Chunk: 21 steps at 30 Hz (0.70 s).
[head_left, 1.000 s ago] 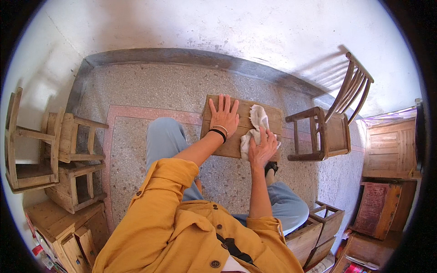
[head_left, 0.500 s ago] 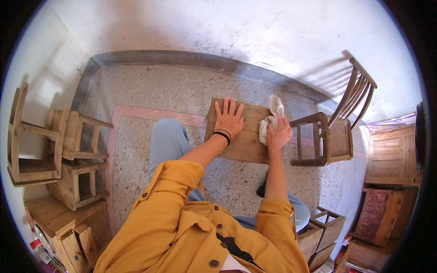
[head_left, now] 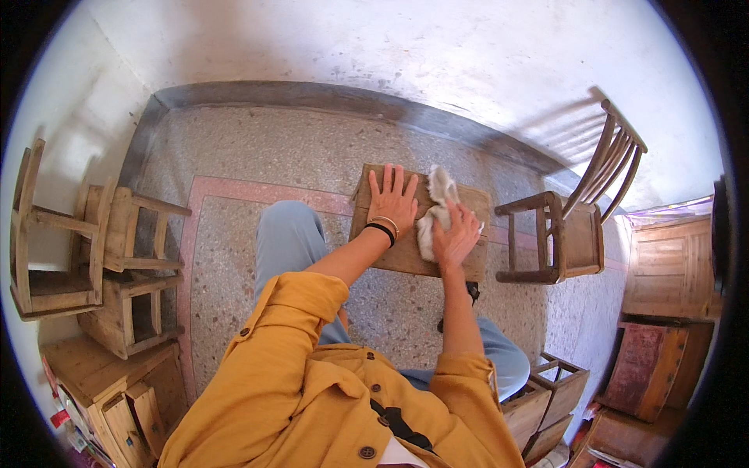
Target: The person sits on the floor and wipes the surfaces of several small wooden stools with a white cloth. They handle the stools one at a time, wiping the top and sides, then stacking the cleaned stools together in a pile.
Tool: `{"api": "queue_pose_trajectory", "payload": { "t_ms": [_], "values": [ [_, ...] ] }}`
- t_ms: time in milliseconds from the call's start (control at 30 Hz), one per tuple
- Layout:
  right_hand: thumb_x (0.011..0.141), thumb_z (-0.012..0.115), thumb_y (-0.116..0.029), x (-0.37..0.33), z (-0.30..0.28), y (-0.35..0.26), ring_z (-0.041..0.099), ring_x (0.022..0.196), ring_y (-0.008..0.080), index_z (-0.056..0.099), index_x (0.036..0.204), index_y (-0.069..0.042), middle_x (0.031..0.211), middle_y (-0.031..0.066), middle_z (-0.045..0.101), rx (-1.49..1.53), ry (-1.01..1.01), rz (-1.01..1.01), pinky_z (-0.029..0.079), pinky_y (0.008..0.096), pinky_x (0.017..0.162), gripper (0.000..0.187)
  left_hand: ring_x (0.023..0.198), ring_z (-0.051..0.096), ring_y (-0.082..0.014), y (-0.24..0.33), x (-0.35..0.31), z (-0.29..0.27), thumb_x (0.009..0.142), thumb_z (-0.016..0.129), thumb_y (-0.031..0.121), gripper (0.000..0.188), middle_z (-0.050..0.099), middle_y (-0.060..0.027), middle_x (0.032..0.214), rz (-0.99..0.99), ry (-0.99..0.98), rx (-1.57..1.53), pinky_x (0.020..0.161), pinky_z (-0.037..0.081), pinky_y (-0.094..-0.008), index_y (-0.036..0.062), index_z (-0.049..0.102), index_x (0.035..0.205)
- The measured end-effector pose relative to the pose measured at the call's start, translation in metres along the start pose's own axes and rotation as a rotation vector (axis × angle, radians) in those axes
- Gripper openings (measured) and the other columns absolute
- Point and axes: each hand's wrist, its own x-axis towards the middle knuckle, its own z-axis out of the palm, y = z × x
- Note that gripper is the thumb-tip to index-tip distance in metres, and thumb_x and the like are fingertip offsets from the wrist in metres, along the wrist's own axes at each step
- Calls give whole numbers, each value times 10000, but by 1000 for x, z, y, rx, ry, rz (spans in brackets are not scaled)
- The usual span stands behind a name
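Observation:
In front of me on the floor is a low wooden stool (head_left: 401,254) with a flat, worn top. My left hand (head_left: 395,204) lies flat on the left part of that top, fingers spread and nothing held. A crumpled white cloth (head_left: 441,186) rests on the wood to the right of it. My right hand (head_left: 459,239) presses on this cloth, its fingers partly covering it. The stool's legs are mostly hidden under its top.
A wooden chair (head_left: 579,235) with a slatted back stands to the right. Several wooden stools (head_left: 131,226) are stacked at the left, behind a wooden cabinet (head_left: 109,366). More stools (head_left: 563,388) stand at lower right. A white wall (head_left: 374,47) rises beyond the speckled floor (head_left: 257,148).
My right hand has slid the cloth leftward across the stool top, from its right edge toward the middle, uncovering the right part. My left hand stays in place.

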Motion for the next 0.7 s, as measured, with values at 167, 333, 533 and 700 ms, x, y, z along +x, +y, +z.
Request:
{"api": "queue_pose_trajectory", "payload": {
  "t_ms": [167,333,533,700],
  "values": [
    [675,737,-227,38,16,23,493,1063,310,624,1119,-193,1110,59,564,-25,63,73,381,465,900,459,1382,120,-367,1,1,6,931,376,332,517,207,-172,1477,12,46,14,1079,50,-603,150,310,1411],
    [669,741,-210,8,6,7,492,1058,311,623,1115,-177,1107,77,560,-47,61,23,381,462,890,462,1375,140,-369,1,1,6,924,392,320,506,233,-174,1464,11,75,-3,1079,53,-602,133,340,1392],
    [620,767,-186,-35,-11,-31,484,1082,326,631,1094,-155,1114,86,562,31,48,-5,359,477,920,494,1376,139,-374,2,-1,0,912,405,302,513,225,-177,1470,12,21,-23,1080,41,-602,128,342,1390],
    [626,776,-179,-7,-4,-26,487,1082,312,630,1096,-165,1109,67,563,34,17,-29,357,479,924,492,1381,127,-368,0,0,-1,907,411,323,530,219,-171,1475,0,16,-7,1078,35,-607,133,336,1396]
  ]
}}
